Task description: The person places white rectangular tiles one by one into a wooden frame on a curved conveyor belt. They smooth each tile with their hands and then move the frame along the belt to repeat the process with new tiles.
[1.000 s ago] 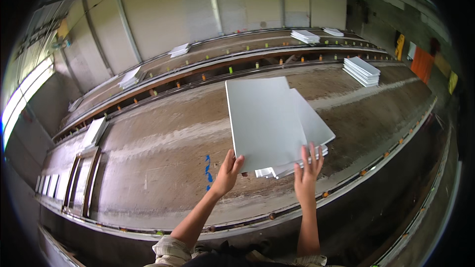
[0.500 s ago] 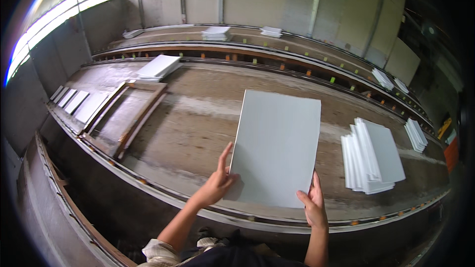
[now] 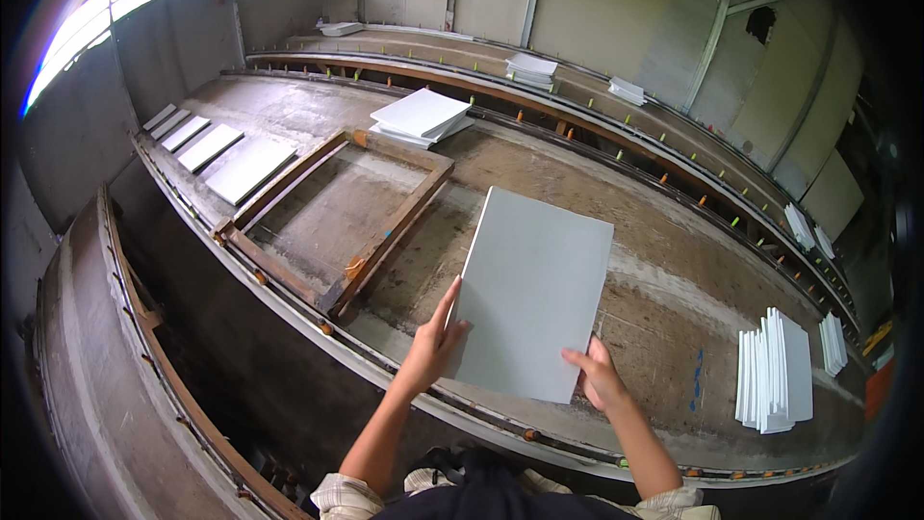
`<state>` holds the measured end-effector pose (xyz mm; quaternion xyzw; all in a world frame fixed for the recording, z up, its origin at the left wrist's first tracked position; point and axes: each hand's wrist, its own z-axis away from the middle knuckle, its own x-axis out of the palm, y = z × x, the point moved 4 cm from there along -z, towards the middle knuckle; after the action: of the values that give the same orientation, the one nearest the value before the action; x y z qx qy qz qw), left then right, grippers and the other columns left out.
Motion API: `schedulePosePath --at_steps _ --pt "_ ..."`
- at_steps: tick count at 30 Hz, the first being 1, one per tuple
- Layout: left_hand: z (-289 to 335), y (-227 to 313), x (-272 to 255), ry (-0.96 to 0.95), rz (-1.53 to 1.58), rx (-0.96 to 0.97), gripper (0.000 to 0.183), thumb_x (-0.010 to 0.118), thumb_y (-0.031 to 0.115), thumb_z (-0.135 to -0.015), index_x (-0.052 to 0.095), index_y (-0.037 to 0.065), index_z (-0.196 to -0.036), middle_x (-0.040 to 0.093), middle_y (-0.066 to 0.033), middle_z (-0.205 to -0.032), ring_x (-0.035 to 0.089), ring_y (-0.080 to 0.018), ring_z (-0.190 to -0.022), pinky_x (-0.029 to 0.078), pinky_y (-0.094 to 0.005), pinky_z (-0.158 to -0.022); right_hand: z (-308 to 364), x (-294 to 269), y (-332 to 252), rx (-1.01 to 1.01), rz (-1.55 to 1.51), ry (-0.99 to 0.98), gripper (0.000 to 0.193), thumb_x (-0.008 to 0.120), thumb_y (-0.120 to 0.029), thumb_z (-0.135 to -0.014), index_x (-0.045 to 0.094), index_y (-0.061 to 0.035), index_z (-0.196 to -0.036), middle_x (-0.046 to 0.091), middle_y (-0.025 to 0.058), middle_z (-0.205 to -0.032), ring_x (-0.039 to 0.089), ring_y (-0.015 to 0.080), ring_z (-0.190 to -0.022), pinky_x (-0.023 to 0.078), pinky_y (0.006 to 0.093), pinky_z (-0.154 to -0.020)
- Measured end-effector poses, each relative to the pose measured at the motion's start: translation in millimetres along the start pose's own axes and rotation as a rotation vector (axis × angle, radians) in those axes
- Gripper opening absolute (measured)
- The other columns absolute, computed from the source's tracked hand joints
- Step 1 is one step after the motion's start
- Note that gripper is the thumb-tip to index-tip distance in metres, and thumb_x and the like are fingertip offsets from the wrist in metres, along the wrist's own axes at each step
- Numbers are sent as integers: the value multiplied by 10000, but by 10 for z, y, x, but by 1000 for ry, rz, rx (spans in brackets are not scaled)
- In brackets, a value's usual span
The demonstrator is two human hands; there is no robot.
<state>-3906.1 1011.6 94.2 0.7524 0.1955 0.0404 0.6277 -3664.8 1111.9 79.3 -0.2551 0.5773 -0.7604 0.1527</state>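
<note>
Between my hands is a flat rectangular stack of white sheets (image 3: 534, 294), tilted over the near side of the long table. My left hand (image 3: 430, 347) grips its lower left edge, index finger stretched along the side and thumb near the face. At the lower right edge, my right hand (image 3: 597, 373) pinches it with the thumb on top and fingers behind. To the left on the table lies a wooden frame (image 3: 354, 279), with a white stack (image 3: 421, 114) just beyond it. Several bundles of white sheets (image 3: 773, 371) lean together at the right.
The long table (image 3: 674, 327) has a stained brown top and a rail with small clips (image 3: 520, 431). Several white pieces (image 3: 252, 169) lie at its far left end. Behind runs a second table (image 3: 452, 58) bearing white stacks (image 3: 531, 69). Another curved-looking table (image 3: 82, 347) stands at left.
My view has swung left, so the wooden frame appears closer to the middle. The held stack has tilted clockwise and stays in both hands.
</note>
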Motion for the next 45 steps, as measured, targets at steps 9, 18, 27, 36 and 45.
schedulePosePath --at_steps 9,18,27,36,45 --pt "-319 38 -692 29 -495 -151 575 488 222 -916 213 76 -1399 599 -288 -963 588 -411 -892 450 -439 -774 -1035 680 30 -102 -193 37 436 583 -96 -835 399 -29 -1226 508 123 -1182 489 211 -1093 406 345 -937" --pt "-876 -422 -1900 -166 -604 -23 428 539 228 -902 443 113 -1303 545 -123 -961 593 -231 -839 494 -343 -747 -1748 1430 139 -118 -98 173 501 570 -67 -832 329 -17 -1268 474 141 -1218 469 221 -1109 419 358 -926" --pt "-1818 -1279 -4385 -123 -935 225 278 547 169 -864 571 65 -1121 590 -102 -984 525 -280 -994 421 -376 -889 -3190 3107 354 -248 -30 173 757 570 -41 -827 107 -74 -1424 327 137 -1370 369 213 -1221 302 350 -1027" --pt "-2203 -2247 -5098 -213 -1109 329 206 640 222 -787 659 62 -917 315 -123 -1376 195 -364 -1323 264 -527 -1035 -3719 4154 1034 -184 -24 371 786 543 -25 -817 102 -118 -1459 279 110 -1440 347 222 -1261 285 339 -1035" --pt "-2258 -2323 -5087 -194 -833 264 159 696 195 -721 671 53 -789 256 -105 -1434 230 -351 -1308 301 -499 -1019 -3781 4216 1324 -215 20 480 785 542 -3 -799 127 -108 -1457 315 110 -1419 383 219 -1233 306 324 -1022"
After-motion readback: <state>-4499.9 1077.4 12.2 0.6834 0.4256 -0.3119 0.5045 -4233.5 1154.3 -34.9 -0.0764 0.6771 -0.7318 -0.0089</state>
